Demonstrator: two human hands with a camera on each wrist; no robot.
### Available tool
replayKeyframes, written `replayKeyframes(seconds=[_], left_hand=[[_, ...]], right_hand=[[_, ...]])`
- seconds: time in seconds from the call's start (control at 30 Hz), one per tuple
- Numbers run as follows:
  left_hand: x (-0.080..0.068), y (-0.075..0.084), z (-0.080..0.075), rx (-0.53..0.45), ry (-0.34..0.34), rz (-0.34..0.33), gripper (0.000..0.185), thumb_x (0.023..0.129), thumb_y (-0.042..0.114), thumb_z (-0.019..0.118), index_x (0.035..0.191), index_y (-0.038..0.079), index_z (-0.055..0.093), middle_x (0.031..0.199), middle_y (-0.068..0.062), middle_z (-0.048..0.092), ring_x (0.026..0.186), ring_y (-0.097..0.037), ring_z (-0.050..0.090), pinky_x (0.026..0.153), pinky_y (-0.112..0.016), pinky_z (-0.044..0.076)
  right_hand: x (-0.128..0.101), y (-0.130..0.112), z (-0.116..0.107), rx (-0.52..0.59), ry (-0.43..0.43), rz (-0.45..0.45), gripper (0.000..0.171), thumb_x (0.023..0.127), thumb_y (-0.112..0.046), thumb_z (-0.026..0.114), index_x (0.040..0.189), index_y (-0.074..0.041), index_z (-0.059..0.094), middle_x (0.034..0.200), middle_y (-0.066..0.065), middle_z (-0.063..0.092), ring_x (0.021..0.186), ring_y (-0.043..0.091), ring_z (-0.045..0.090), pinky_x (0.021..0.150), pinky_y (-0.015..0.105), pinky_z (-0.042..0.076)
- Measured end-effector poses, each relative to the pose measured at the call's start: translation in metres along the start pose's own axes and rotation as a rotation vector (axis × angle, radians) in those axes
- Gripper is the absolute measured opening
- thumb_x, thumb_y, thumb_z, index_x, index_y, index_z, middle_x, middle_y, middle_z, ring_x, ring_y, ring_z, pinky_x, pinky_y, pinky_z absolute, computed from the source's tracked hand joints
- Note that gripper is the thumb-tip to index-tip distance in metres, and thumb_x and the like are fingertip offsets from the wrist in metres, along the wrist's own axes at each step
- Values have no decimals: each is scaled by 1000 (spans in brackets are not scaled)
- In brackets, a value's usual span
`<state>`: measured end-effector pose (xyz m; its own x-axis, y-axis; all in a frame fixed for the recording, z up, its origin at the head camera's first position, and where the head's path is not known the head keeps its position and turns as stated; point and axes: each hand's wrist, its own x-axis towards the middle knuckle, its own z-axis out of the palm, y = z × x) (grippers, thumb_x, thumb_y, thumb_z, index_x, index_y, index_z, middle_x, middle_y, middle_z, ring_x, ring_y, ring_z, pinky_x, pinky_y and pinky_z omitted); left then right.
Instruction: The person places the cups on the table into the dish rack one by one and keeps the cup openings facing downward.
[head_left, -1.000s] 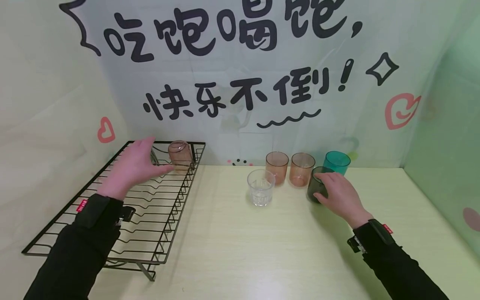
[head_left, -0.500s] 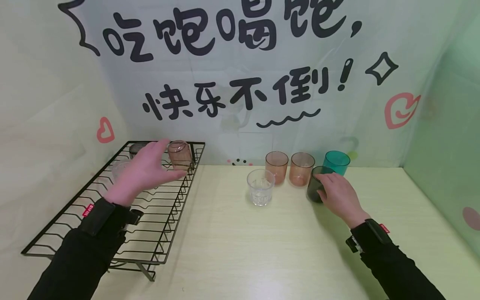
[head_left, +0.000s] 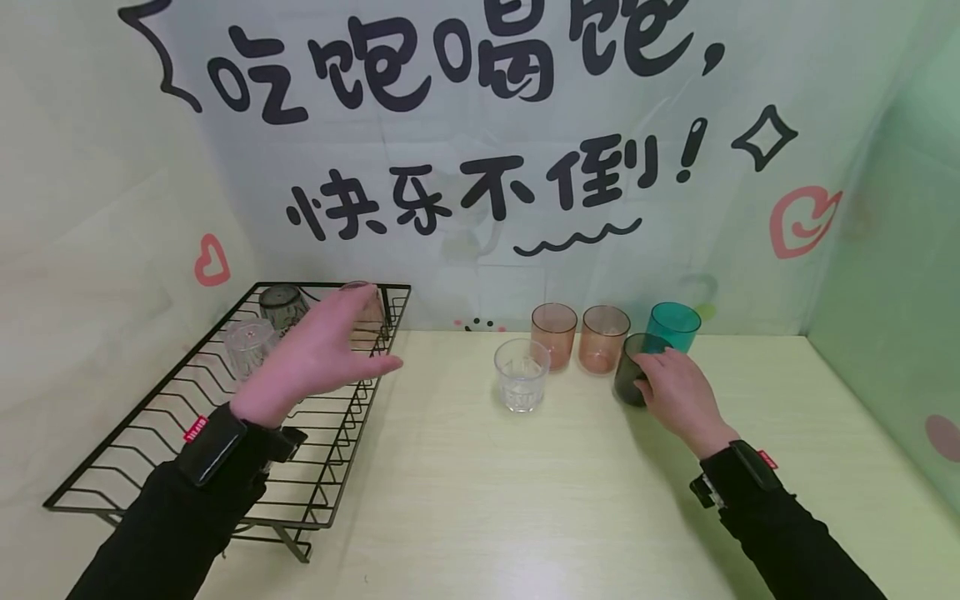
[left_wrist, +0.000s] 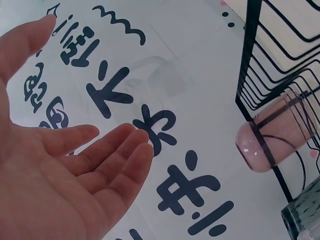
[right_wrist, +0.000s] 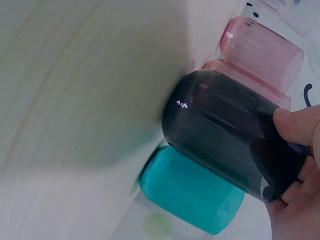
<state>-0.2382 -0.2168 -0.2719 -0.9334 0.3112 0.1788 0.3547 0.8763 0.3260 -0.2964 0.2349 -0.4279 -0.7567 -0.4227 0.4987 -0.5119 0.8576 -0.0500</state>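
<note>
Fingers of the left hand were spread and relaxed, holding nothing, above the black wire rack, near the upturned pink glass. Rightward on the table, the right hand curled round the dark green glass, just beside the teal glass.

Our left hand, fingers spread and holding nothing, has drifted from the upper left of the wire rack toward frame centre. That uncovers a dark glass and a clear glass upside down on the rack. It now partly covers the pink glass.
</note>
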Motion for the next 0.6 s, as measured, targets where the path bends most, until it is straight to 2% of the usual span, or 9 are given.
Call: replayKeyframes(seconds=[0.43, 0.6], left_hand=[[3, 9, 13, -19, -33, 14, 102, 79, 42, 81, 153, -4, 26, 153, -23, 35, 139, -40, 35, 111, -55, 32], [4, 15, 16, -35, -27, 39, 103, 78, 40, 82, 153, -3, 26, 153, -22, 36, 139, -38, 36, 111, -54, 33]], right_hand=[[-8, -1, -7, 10, 10, 1, 27, 78, 0, 81, 101, 4, 67, 87, 16, 69, 80, 35, 60, 79, 48, 51], [-12, -1, -10, 19, 24, -1, 27, 77, 0, 81, 101, 3, 68, 84, 14, 69, 78, 34, 60, 76, 47, 51]])
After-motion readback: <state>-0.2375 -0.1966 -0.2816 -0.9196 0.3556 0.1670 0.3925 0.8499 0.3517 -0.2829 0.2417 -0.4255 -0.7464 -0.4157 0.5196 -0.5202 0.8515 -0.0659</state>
